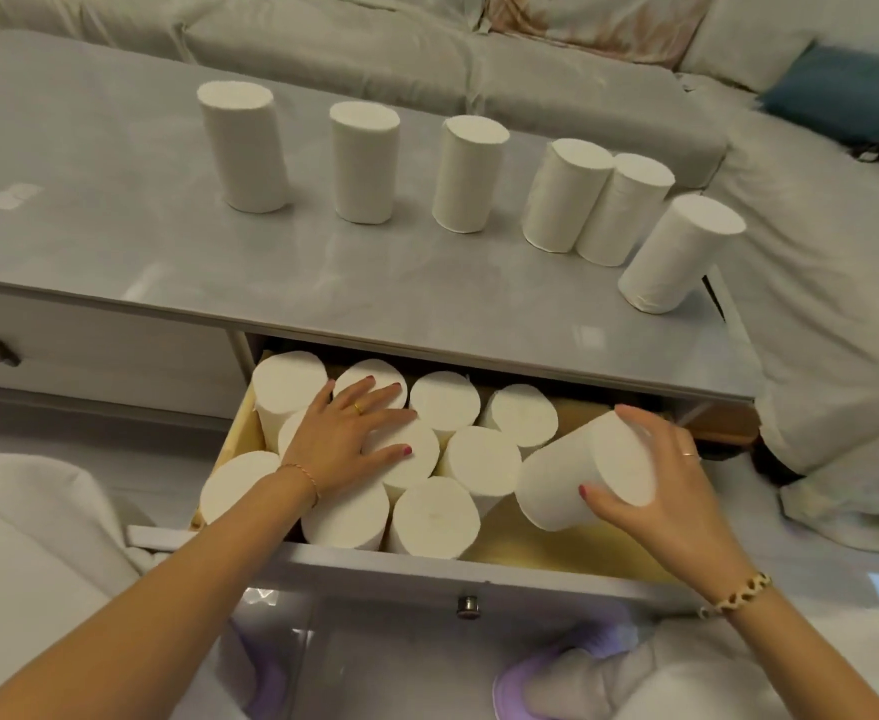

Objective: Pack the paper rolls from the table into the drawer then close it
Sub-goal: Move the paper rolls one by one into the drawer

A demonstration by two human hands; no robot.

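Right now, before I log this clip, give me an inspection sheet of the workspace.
Surface: grey table, glossy.
Job's things: six rolls upright on the table; open drawer holds about ten rolls standing on end, bare floor at its right.
Clutter: nothing seen.
Hands: left hand flat on the packed rolls; right hand grips a tilted roll over the drawer's right side.
Cables: nothing seen.
Surroundings: covered sofa, blue cushion, second closed drawer.
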